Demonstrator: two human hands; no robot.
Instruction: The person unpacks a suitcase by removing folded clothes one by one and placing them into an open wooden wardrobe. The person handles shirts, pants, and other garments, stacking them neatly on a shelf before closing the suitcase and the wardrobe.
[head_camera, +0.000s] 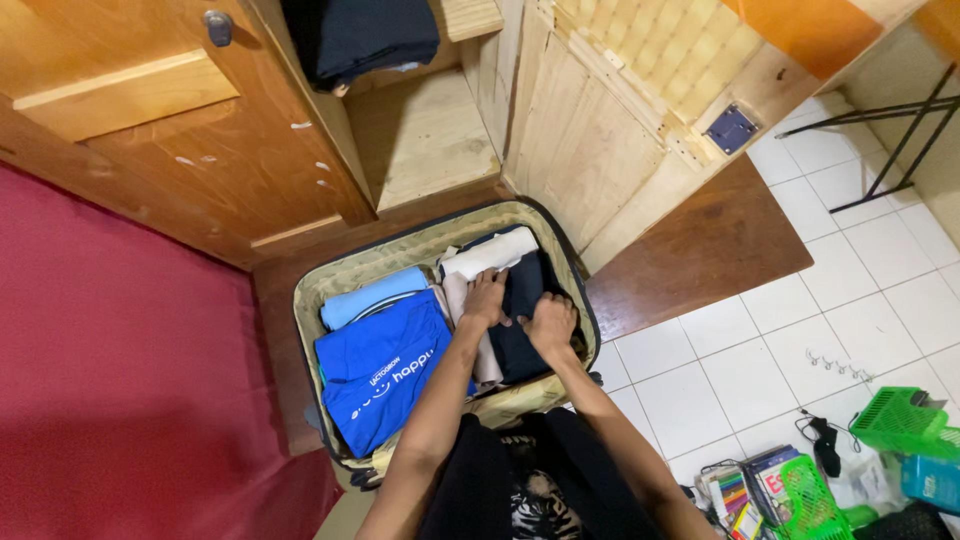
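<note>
An open suitcase with a beige lining lies on the floor below me. Inside it are a bright blue shirt, a light blue folded cloth, a white rolled cloth and a dark navy garment. My left hand presses down on the pale and dark clothes in the right half. My right hand rests flat on the dark navy garment beside it. Both hands lie fingers-down on the fabric; neither lifts anything.
An open wooden wardrobe stands behind the suitcase, dark clothes on its shelf. A red bed surface fills the left. Green baskets, books and small items lie on the white tiled floor at lower right. A folding stand is at right.
</note>
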